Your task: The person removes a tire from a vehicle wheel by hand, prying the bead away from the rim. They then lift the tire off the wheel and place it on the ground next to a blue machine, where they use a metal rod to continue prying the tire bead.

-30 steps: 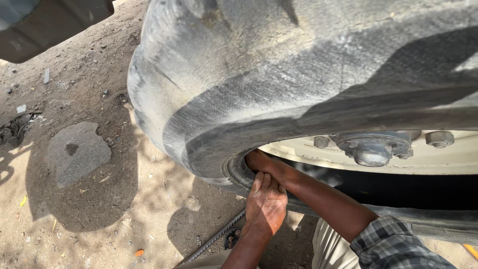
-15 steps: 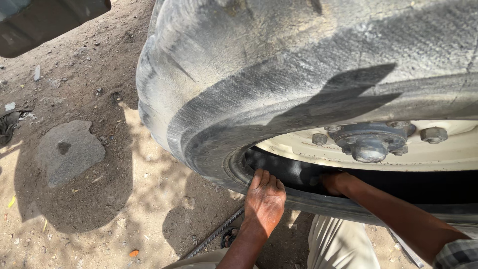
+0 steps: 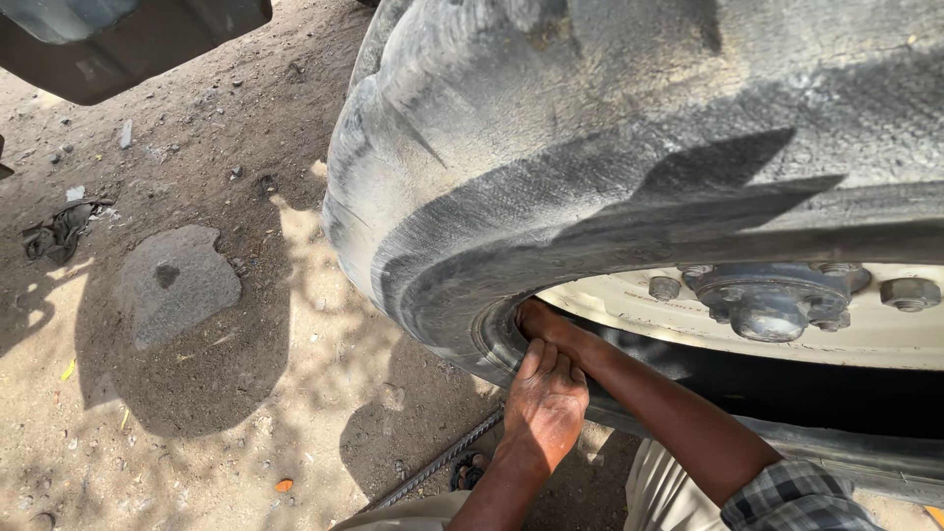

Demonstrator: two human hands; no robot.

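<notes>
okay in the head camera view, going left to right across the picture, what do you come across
Dark rag on the ground → flat grey stone patch → worn tyre sidewall → left hand pressed at the tyre's inner edge → wheel hub → lug nut.

Right hand [image 3: 539,323] back from three o'clock to beside the left hand [image 3: 544,403], both now pressed together at the inner edge of the large worn black rubber tyre [image 3: 551,187], view shifted left.
</notes>
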